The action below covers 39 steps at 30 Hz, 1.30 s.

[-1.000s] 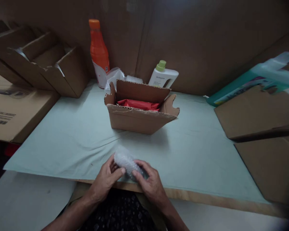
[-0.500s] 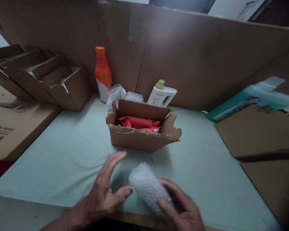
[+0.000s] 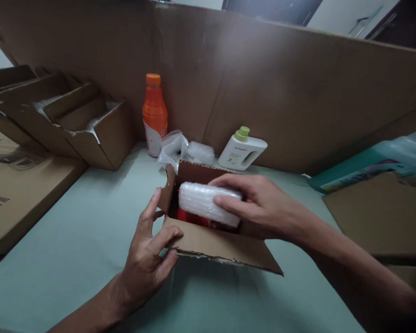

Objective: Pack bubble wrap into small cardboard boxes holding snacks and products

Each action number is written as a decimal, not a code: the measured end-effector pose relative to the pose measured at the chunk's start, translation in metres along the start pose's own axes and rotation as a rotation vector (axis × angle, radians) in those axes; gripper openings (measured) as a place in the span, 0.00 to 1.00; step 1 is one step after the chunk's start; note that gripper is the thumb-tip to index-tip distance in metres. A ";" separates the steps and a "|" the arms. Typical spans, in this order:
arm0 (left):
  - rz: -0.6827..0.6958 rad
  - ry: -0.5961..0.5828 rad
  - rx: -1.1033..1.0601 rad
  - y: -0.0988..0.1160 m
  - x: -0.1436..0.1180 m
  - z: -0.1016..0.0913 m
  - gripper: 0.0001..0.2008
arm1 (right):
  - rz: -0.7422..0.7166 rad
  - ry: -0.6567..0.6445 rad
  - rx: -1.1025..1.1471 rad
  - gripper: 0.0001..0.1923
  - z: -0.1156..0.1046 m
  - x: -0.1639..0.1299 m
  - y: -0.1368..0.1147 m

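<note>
My right hand (image 3: pixel 260 206) grips a bubble-wrapped bundle (image 3: pixel 203 203) and holds it over the mouth of a small open cardboard box (image 3: pixel 215 245) in the middle of the table. Red packets (image 3: pixel 185 216) show inside the box under the bundle. My left hand (image 3: pixel 149 259) pinches the box's near-left flap and corner, thumb on the front flap, fingers along the left side.
Against the cardboard back wall stand an orange bottle (image 3: pixel 154 113), crumpled plastic wrap (image 3: pixel 180 147) and a white jug with a green cap (image 3: pixel 241 150). Open cardboard trays (image 3: pixel 72 120) lie far left, flat cardboard sheets (image 3: pixel 377 212) and a teal package (image 3: pixel 370 164) at right. A pale green sheet (image 3: pixel 83 231) covers the table.
My right hand lifted the bubble-wrapped bundle from the table's near edge and carried it forward over the box. My left hand let go of the bundle and took hold of the box's flap.
</note>
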<state>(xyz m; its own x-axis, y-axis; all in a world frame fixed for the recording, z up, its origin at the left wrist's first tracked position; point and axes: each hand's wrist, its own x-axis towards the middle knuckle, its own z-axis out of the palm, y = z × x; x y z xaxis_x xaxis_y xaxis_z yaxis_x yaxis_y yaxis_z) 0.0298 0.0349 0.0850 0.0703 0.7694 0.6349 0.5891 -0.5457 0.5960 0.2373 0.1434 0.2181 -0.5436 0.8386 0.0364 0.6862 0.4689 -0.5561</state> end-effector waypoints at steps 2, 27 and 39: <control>-0.001 -0.005 0.000 -0.001 0.001 0.001 0.16 | 0.043 -0.161 -0.152 0.09 0.014 0.028 -0.008; -0.048 0.119 -0.040 -0.027 -0.003 0.027 0.29 | -0.055 -0.339 -0.134 0.12 0.048 0.022 -0.013; -0.358 0.088 -0.229 -0.042 -0.014 0.021 0.35 | -0.007 0.276 0.095 0.14 0.000 -0.068 0.011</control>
<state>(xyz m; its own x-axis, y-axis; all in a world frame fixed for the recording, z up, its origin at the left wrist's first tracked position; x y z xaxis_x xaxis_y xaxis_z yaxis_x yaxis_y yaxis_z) 0.0208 0.0539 0.0410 -0.1809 0.8974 0.4023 0.3690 -0.3173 0.8736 0.2824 0.0916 0.2094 -0.3871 0.8853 0.2577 0.6278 0.4578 -0.6296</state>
